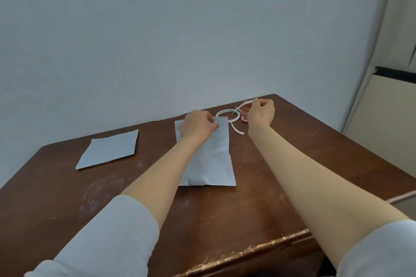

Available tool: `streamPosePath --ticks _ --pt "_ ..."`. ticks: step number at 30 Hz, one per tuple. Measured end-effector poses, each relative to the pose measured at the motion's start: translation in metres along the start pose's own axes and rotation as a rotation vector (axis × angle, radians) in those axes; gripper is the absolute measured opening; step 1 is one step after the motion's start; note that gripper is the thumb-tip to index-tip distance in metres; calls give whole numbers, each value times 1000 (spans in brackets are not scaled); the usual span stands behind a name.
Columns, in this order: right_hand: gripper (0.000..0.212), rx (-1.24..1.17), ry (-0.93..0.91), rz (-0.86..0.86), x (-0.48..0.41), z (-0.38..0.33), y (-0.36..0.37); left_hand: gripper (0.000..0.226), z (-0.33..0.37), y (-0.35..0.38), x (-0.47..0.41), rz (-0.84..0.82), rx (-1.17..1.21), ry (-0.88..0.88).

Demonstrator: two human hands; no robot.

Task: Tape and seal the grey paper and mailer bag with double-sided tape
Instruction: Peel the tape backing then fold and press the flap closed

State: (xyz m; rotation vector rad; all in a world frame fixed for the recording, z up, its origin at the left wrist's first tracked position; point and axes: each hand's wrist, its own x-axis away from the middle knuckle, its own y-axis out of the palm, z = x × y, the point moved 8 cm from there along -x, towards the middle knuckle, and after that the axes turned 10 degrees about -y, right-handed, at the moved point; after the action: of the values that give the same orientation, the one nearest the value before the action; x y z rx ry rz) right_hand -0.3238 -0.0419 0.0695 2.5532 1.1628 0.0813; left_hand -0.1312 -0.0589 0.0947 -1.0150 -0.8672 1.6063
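A grey mailer bag (pixel 211 159) lies lengthwise in the middle of the brown table (pixel 292 164). My left hand (pixel 198 127) rests on its far end, fingers curled and pinching the bag's top edge. My right hand (pixel 261 112) is raised just right of the bag and pinches a thin white strip of tape backing (pixel 248 102). A roll of double-sided tape (pixel 227 115) lies behind the bag, and a loose curled white strip (pixel 236 129) sits beside it. A folded grey paper (pixel 110 152) lies flat at the left.
A small pink object (pixel 244 119) sits partly hidden behind my right hand near the roll. The table stands against a pale wall. Its front edge (pixel 247 252) is chipped. A beige cabinet (pixel 387 119) stands to the right of the table.
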Motion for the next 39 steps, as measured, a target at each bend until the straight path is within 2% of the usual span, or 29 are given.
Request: streamPosePath --ticks 4,12,17,19,24,29,34,39 --pt "10 81 -27 -12 2 -7 -15 45 35 1 9 -103 278 54" --pt "18 124 -70 60 1 -31 -87 58 101 44 50 -359 474 92" --pt "18 89 -67 149 -2 -47 -155 23 153 73 90 -498 482 209" --pt "17 72 -60 191 0 -54 -184 16 174 80 110 -539 477 225" --pt "14 -81 34 359 16 -54 -261 18 223 102 169 -702 461 274" --pt "13 113 15 473 17 -44 -338 13 261 134 221 -787 433 335" --pt "7 238 126 563 26 2 -400 8 268 184 262 -876 289 288" --pt "9 295 279 592 44 70 -433 15 261 253 295 -954 173 222"
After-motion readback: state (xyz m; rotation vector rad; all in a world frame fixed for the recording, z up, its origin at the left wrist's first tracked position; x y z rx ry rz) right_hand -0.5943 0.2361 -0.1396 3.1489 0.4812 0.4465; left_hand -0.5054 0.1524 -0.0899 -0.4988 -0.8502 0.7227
